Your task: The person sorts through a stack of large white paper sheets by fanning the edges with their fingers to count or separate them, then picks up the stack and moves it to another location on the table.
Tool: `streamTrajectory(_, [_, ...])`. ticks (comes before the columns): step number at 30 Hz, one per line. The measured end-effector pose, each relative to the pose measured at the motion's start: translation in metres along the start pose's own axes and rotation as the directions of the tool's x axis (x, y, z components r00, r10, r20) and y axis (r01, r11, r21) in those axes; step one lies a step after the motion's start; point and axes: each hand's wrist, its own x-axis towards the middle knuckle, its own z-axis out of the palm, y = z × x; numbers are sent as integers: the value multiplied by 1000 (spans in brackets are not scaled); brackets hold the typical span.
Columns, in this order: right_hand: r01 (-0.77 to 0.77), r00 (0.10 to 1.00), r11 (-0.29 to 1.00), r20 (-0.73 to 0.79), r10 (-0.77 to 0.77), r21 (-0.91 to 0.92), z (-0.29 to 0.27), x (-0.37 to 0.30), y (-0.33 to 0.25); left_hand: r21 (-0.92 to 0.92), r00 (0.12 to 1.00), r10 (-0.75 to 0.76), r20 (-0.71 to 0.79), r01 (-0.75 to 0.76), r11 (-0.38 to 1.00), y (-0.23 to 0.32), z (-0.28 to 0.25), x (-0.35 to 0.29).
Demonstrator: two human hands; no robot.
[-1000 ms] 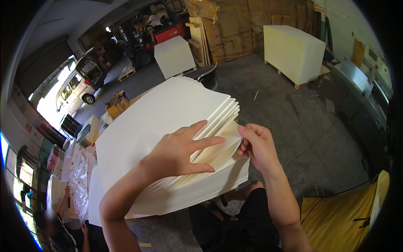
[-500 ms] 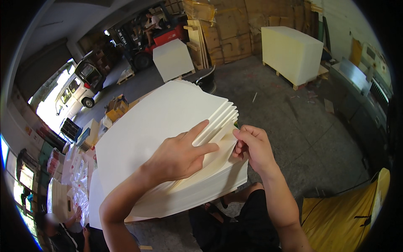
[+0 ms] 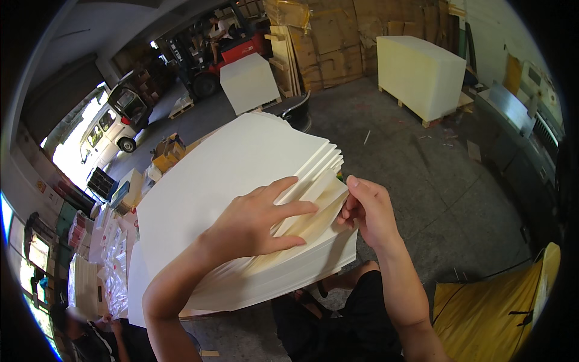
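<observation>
A tall stack of large white paper sheets (image 3: 229, 160) lies in front of me, its right-hand edges fanned into several layers. My left hand (image 3: 256, 220) rests on the stack with its fingers spread, the fingertips along the lifted layers. Beneath those fingertips the loose sheets bow upward and show cream-coloured in the light. My right hand (image 3: 371, 211) is at the right corner of these sheets, its fingers curled and the thumb raised against the corner. The sheet edge runs between thumb and fingers, though the fingers partly hide the contact.
Wrapped blocks on pallets stand behind, one at centre (image 3: 248, 84) and one at right (image 3: 416, 78). A person sits on a red forklift (image 3: 241, 48). Another person (image 3: 90, 338) is at lower left beside clear plastic wrap (image 3: 114, 271). A yellow cover (image 3: 488, 308) lies at lower right.
My right hand has shifted slightly right, its thumb more upright at the sheet corner. My left fingers have spread wider, the thumb now showing apart. The loose sheets bow more.
</observation>
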Motion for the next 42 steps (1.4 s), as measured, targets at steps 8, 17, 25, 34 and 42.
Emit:
streamTrajectory(8, [-28, 1000, 1000, -5, 28, 2, -3, 6, 0, 68, 999, 3, 39, -6, 998, 2, 3, 3])
streamTrajectory(17, [2, 1000, 1000, -6, -2, 16, -2, 4, 1, 23, 999, 18, -32, -17, 1000, 4, 4, 2])
streamTrajectory(25, [12, 1000, 999, -8, -12, -37, -5, 1, 6, -1, 1000, 29, -4, -29, 1000, -3, 3, 1])
streamTrajectory(34, [37, 999, 999, 33, -37, 13, -8, -2, 4, -16, 1000, 15, 17, -14, 1000, -1, 2, 1])
streamTrajectory(42, [45, 999, 982, -11, -47, -182, -5, 2, 1, -9, 992, -57, 112, 58, 998, 9, -8, 6])
